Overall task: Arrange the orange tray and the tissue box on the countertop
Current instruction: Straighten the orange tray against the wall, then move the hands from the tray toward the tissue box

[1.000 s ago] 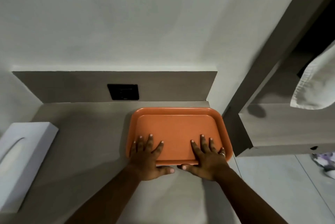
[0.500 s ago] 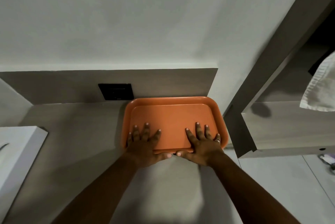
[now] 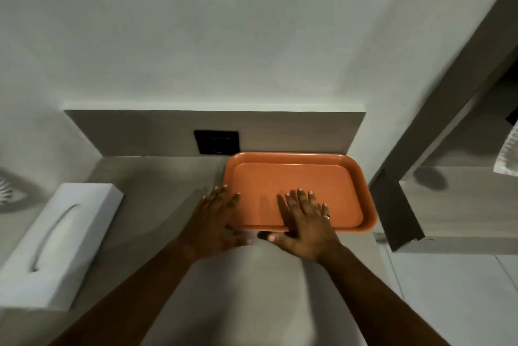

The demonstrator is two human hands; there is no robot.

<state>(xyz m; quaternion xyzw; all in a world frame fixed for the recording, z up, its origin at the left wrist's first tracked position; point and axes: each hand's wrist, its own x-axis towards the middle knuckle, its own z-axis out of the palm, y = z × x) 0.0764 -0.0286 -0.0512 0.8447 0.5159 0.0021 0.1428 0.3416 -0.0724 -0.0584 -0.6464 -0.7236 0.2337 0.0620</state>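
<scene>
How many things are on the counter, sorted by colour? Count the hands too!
Orange: 1, the orange tray
White: 1, the tissue box
Hands: 2, the left hand and the right hand
Total: 4

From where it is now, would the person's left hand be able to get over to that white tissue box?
Probably yes. The left hand lies open at the orange tray's left edge, and the stretch of countertop between it and the tissue box looks bare, so nothing seems to block a sideways reach.
</scene>
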